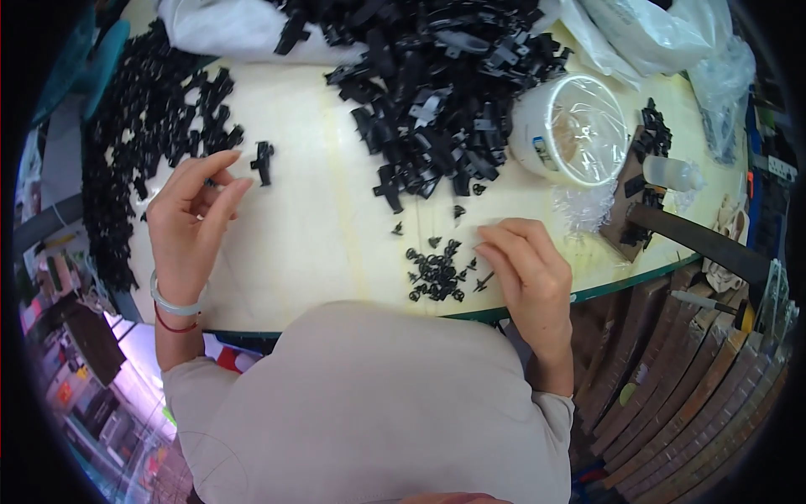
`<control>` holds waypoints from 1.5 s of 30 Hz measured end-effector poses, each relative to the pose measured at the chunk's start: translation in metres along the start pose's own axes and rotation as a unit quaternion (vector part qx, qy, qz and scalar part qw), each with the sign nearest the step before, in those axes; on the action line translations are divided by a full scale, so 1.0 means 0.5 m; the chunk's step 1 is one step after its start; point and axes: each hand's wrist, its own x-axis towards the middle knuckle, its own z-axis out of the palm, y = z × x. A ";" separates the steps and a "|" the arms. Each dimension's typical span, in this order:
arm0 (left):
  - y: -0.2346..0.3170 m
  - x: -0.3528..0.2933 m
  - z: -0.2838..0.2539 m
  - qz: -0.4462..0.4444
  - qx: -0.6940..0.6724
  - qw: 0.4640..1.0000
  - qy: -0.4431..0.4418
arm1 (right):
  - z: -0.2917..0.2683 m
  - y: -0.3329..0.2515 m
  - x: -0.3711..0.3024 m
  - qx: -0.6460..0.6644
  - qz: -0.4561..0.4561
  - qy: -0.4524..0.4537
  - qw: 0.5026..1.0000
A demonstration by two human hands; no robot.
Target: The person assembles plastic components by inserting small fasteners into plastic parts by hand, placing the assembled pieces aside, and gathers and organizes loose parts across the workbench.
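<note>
My left hand (191,210) is raised over the left of the table, thumb and forefinger apart with nothing between them. Just past its fingertips lies a single black plastic bracket-like part (263,162). My right hand (529,265) bends its fingers toward the thumb in a pinch; anything between the tips is too small to make out. Beside it is a small heap of black push clips (438,273), with a few loose ones around it. One loose clip (483,281) lies just below the right thumb.
A big pile of black plastic parts (453,101) covers the table's back middle. More small black parts (126,151) spread along the left. At right stand a white bucket (537,147) lined with clear plastic, a small translucent bottle (672,174) and a dark bar (697,235).
</note>
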 end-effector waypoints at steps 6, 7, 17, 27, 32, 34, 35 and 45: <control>0.049 0.006 0.060 0.195 -0.010 0.974 -0.116 | 0.014 -0.015 0.025 -0.009 -0.008 0.016 1.000; 0.051 0.007 0.074 0.234 -0.019 0.962 -0.142 | 0.020 -0.013 0.030 -0.029 -0.021 0.026 0.999; 0.088 0.023 0.171 0.217 -0.133 0.927 -0.276 | 0.016 -0.015 0.017 0.246 0.154 0.002 0.957; 0.110 0.027 0.195 0.191 -0.214 0.911 -0.295 | 0.029 -0.038 0.020 0.343 0.182 0.059 0.920; 0.118 0.033 0.185 0.053 -0.317 0.870 -0.375 | 0.022 -0.039 0.013 0.346 0.134 0.072 0.926; 0.122 0.045 0.171 0.018 -0.336 0.835 -0.435 | 0.004 -0.029 0.020 0.262 0.037 0.057 0.963; 0.123 0.051 0.162 -0.024 -0.349 0.799 -0.490 | -0.006 -0.025 0.022 0.180 -0.059 0.032 0.981; 0.121 0.088 0.137 -0.114 -0.318 0.663 -0.668 | -0.048 -0.049 0.042 0.153 -0.172 -0.074 0.970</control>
